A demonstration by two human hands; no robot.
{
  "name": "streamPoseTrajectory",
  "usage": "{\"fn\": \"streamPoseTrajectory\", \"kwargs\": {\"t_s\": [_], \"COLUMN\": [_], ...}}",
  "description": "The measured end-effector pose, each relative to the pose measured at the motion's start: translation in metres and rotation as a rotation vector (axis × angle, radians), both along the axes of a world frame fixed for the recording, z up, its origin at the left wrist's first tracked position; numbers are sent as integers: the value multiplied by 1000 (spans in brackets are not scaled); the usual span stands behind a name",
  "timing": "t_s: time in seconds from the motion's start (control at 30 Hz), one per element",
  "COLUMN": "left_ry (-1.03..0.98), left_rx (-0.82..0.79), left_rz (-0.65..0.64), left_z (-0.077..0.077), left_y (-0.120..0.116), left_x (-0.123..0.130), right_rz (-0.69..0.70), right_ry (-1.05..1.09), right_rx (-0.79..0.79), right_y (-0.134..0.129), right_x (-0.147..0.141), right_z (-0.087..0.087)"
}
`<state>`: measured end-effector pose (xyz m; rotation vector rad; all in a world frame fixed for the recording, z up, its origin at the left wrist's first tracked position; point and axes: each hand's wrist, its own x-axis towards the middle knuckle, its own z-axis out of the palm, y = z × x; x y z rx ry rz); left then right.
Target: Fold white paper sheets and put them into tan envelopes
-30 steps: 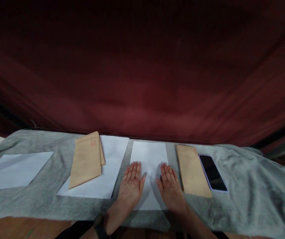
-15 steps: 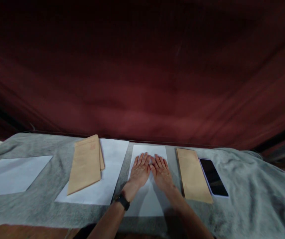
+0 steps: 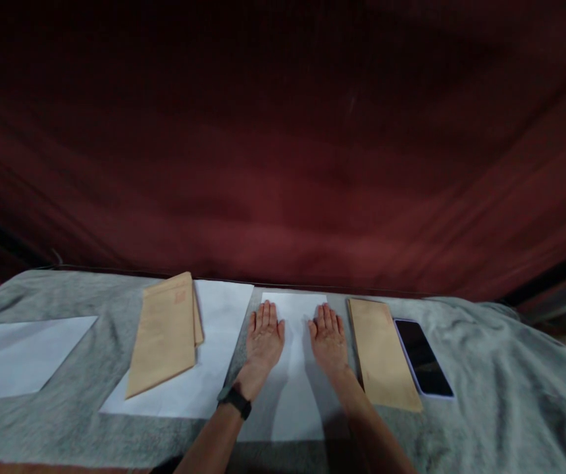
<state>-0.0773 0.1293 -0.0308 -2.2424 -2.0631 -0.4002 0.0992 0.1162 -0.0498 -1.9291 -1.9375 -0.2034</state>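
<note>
A narrow white sheet of paper [image 3: 295, 395] lies lengthwise before me on a grey cloth. My left hand [image 3: 265, 334], with a dark watch [image 3: 234, 401] on its wrist, rests palm down across the sheet's left edge, fingers stretched out. Flat on the right edge lies my right hand [image 3: 328, 339], fingers straight and thumb a little apart. A strip of bare paper shows between the two hands. Neither hand holds anything. Just right of my right hand is a stack of brown envelopes [image 3: 384, 355].
Brown envelopes [image 3: 162, 336] lie on larger white paper [image 3: 221, 336] at the left. Farther left is another white sheet [image 3: 26, 355]. A phone [image 3: 424, 359] lies right of the envelope stack. Grey cloth [image 3: 505, 388] covers the surface; a dark red curtain [image 3: 283, 197] hangs behind.
My hands were together at the middle of the narrow sheet. They have slid apart, the left one to the left edge and the right one to the right edge.
</note>
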Motion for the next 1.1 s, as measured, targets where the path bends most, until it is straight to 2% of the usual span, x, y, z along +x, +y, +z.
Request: {"fn": "streamPoseTrajectory", "kwargs": {"t_s": [0.1, 0.23, 0.33, 0.53, 0.8, 0.93, 1.03, 1.1], "left_ry": [-18, -17, -6, 21, -41, -129, -228, -338], "left_rx": [15, 3, -33, -80, -33, -45, -115, -185], "left_rz": [-48, -185, -188, -47, 81, 56, 48, 87], "left_z": [5, 7, 3, 3, 9, 19, 31, 38], "left_y": [0, -1, -2, -1, -1, -3, -4, -4], "left_x": [4, 9, 11, 5, -8, -16, -23, -30], "right_rz": [-8, 167, 219, 124, 11, -20, -54, -68], "right_ry": [18, 31, 42, 14, 27, 32, 64, 107], "right_rx": [-39, -118, -160, -112, -44, -36, -77, -105], "right_y": [4, 8, 7, 4, 0, -5, -10, -15], "right_x": [-7, -22, -31, -25, -3, 8, 20, 28], "right_z": [6, 14, 14, 6, 0, 8, 18, 24]}}
